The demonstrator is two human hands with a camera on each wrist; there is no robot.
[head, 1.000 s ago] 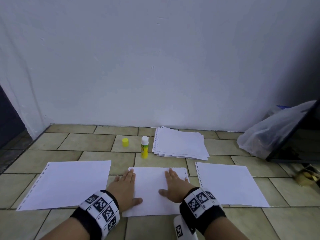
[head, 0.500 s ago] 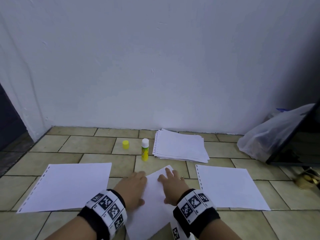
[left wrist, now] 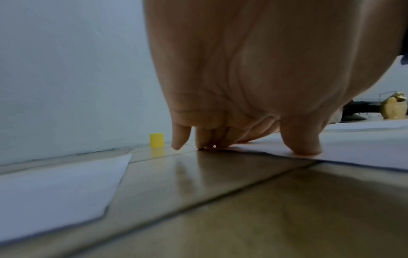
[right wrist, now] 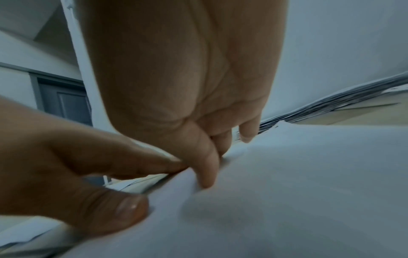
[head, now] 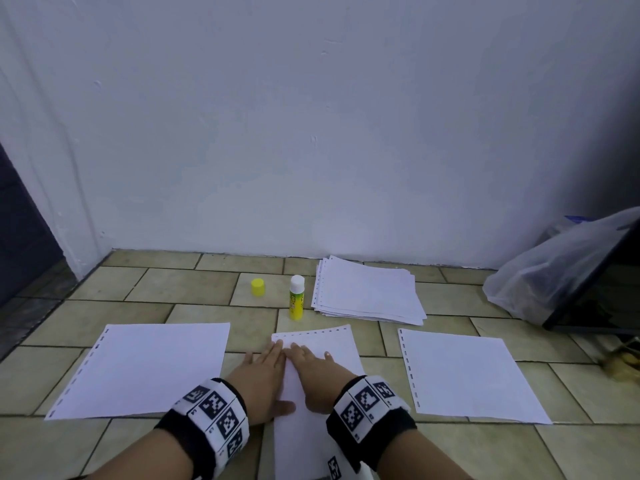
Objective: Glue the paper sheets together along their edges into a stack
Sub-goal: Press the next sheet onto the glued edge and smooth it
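3 white punched sheets (head: 332,348) flat on tiles, glue stick (head: 296,297) upright.

Tiled floor (head: 194,282), bearing three paper sheets at 9 (head: 149,368), 6 (head: 322,355) and 3 o'clock (head: 460,372); paper pile (head: 367,292), upright glue stick (head: 296,297), yellow cap (head: 257,287) toward 12; plastic bag (head: 554,268) at 2.

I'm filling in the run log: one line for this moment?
left hand flat on middle sheet | right hand flat on same sheet | glue stick uncapped, upright | cap on floor
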